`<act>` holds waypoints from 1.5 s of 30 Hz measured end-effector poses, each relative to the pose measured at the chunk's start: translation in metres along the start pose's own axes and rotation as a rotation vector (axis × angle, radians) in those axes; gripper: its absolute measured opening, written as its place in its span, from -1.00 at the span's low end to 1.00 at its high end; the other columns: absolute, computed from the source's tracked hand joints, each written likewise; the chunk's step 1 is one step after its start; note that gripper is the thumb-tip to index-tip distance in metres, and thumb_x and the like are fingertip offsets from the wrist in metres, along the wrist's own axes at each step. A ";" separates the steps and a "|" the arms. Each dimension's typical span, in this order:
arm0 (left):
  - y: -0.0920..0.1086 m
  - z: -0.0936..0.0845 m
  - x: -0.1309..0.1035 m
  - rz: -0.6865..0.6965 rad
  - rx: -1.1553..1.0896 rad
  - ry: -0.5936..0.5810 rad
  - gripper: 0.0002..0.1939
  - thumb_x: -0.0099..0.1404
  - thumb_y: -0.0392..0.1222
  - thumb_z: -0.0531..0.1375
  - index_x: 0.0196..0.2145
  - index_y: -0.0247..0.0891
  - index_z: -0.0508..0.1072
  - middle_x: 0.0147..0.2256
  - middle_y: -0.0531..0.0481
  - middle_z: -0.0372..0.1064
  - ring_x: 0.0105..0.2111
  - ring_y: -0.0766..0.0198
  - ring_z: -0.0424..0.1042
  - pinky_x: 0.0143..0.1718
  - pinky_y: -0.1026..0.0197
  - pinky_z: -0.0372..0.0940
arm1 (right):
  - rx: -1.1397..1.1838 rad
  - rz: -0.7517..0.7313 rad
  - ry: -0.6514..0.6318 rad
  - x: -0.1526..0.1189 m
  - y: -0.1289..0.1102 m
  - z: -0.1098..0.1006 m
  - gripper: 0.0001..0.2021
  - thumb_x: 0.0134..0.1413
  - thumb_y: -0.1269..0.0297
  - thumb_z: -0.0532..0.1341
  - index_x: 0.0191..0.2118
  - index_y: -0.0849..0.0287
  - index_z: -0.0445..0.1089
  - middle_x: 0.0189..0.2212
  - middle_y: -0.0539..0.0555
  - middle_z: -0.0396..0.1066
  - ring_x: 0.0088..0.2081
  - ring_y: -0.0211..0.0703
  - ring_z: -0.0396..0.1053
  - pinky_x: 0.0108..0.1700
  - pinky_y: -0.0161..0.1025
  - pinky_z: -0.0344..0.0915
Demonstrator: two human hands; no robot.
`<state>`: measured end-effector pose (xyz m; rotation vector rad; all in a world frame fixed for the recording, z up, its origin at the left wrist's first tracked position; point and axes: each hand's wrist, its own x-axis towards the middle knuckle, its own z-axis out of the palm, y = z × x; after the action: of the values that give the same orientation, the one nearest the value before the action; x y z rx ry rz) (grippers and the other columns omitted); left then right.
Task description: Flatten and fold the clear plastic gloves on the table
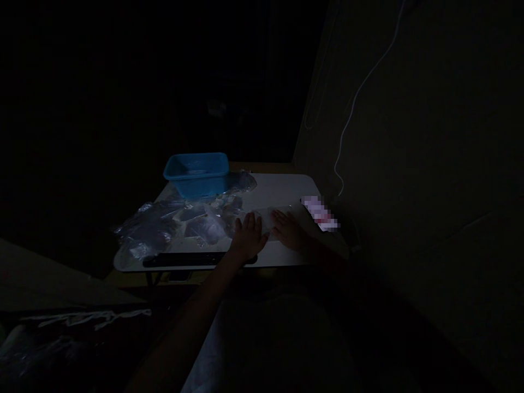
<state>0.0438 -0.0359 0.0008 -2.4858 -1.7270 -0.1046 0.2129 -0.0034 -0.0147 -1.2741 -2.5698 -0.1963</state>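
Note:
My left hand (248, 238) lies with its fingers spread on a clear plastic sheet or bag (265, 218) on the white table (282, 188). Just to its right, my right hand (289, 231) rests flat on the same thin plastic, fingers stretched out. The room is dark, so I cannot tell exactly what kind of plastic piece it is. Crumpled clear plastic bags (153, 229) are heaped to the left of my hands, and more plastic (207, 225) lies next to my left hand.
A blue plastic basin (200, 185) stands at the table's back left. A phone with a lit, blurred screen (319, 213) lies at the right edge. A black strip (180, 259) runs along the front edge. A white cable (352, 103) hangs along the right wall.

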 end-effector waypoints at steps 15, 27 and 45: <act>-0.001 0.002 -0.001 0.000 -0.004 0.026 -0.38 0.31 0.04 -0.20 0.17 -0.47 0.02 0.19 -0.41 -0.11 0.20 -0.07 -0.11 0.10 -0.20 -0.15 | 0.030 0.162 0.089 -0.012 0.018 -0.001 -0.54 0.16 0.20 -0.02 0.10 0.39 0.16 0.13 0.36 0.11 0.19 0.04 0.00 0.15 0.03 -0.04; -0.003 0.005 -0.001 -0.002 -0.019 0.071 -0.40 0.32 0.03 -0.21 0.17 -0.45 0.03 0.19 -0.38 -0.10 0.19 -0.04 -0.09 0.10 -0.17 -0.10 | 0.139 -0.064 0.225 -0.048 0.018 -0.028 -0.75 -0.01 0.38 0.09 -0.18 0.22 0.38 -0.16 0.17 0.38 -0.07 -0.06 0.25 -0.05 -0.05 0.17; -0.012 -0.006 -0.008 0.235 -0.242 0.296 -0.68 0.28 -0.12 -0.07 -0.17 -0.25 0.40 -0.19 -0.11 0.37 -0.12 0.16 0.28 -0.03 0.03 0.10 | -0.121 -0.108 0.038 -0.041 0.006 -0.036 -0.84 0.05 0.44 0.10 -0.42 0.20 0.42 -0.36 0.11 0.42 -0.22 -0.10 0.23 -0.15 -0.14 0.07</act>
<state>0.0300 -0.0399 0.0066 -2.6499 -1.3667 -0.6586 0.2480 -0.0392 0.0079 -1.1592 -2.6311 -0.3991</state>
